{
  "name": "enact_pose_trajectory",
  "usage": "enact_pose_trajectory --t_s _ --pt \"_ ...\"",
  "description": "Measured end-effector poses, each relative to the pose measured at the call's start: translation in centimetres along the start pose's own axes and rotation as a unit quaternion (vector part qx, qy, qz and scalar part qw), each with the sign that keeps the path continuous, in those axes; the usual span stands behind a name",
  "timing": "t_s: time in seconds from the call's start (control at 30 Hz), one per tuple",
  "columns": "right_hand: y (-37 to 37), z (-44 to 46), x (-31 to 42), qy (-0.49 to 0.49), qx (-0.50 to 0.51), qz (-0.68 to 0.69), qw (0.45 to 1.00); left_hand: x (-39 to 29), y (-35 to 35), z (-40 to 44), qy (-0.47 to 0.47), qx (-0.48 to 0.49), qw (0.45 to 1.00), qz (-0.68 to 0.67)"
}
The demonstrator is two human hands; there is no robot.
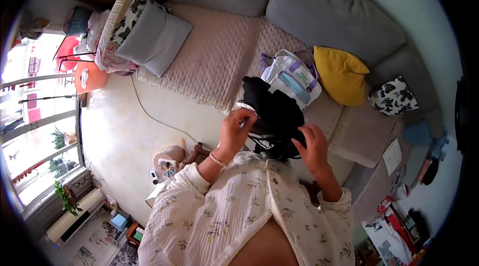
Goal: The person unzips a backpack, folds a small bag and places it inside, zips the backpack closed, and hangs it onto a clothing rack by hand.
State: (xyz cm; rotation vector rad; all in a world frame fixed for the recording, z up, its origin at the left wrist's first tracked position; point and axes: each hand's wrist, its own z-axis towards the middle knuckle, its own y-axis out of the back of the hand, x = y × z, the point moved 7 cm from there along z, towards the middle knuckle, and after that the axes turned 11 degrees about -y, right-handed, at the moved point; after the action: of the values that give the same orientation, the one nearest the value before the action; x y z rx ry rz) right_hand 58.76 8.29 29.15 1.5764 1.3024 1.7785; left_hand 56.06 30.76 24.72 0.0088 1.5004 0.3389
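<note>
White crinkled shirt with a small sprig print point(219, 211) fills the foreground. Just beyond it, a soft black fabric bag with thin straps point(277, 109) sits between both hands. The left hand point(235, 131) curls its fingers at the bag's left edge; exactly what it pinches, I cannot tell. The right hand point(314, 149) spreads thumb and fingers at the opposite edge. Behind lies a white backpack with purple straps point(293, 79).

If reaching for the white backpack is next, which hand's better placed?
Probably the right hand: it looks open and nearer the white backpack. The black bundle lies between the left hand and the backpack.
</note>
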Motion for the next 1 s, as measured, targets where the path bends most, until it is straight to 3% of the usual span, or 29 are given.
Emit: enact_pose_trajectory --t_s 0.13,0.2,0.27,0.33,0.37,0.53,0.67,0.8,0.83,0.93,1.0 --pt "-0.4 0.7 3.6 0.065 -0.019 0.061 0.996 -3.9 -3.9 -0.8 -0.095 0.073 0.993 0.003" --pt "-3.8 0.7 2.6 0.037 0.017 0.061 0.997 -4.7 -4.6 -1.1 -0.092 0.098 0.991 0.003" --pt "-5.5 1.1 2.3 0.046 0.047 0.074 0.995 -4.0 -3.3 -0.4 -0.12 0.077 0.989 0.04" --pt "-4.4 1.4 3.9 0.089 0.014 0.133 0.987 -2.5 -1.0 0.0 -0.133 0.058 0.985 0.093" --pt "-4.1 1.5 4.5 0.097 0.008 0.143 0.985 -1.1 0.2 -0.2 -0.083 0.026 0.994 0.071" --pt "-2.7 2.2 5.7 0.129 -0.003 0.145 0.981 1.8 5.2 1.3 -0.096 -0.08 0.983 0.136" --pt "-2.1 2.2 5.9 0.157 0.001 0.12 0.98 6.1 6.1 1.9 -0.021 -0.113 0.991 0.067" --pt "-1.0 2.1 5.5 0.145 -0.016 0.12 0.982 8.3 4.5 2.2 -0.034 -0.091 0.995 0.022" --pt "-0.6 2.2 5.5 0.139 -0.025 0.128 0.982 8.9 3.9 2.3 -0.02 -0.076 0.997 0.014" --pt "0.5 2.3 3.4 0.084 -0.031 0.181 0.98 9.3 1.3 2.8 0.094 0.011 0.98 -0.174" --pt "1.6 2.1 2.5 0.068 -0.022 0.223 0.972 9.3 0.7 3.0 0.086 0.059 0.972 -0.212"
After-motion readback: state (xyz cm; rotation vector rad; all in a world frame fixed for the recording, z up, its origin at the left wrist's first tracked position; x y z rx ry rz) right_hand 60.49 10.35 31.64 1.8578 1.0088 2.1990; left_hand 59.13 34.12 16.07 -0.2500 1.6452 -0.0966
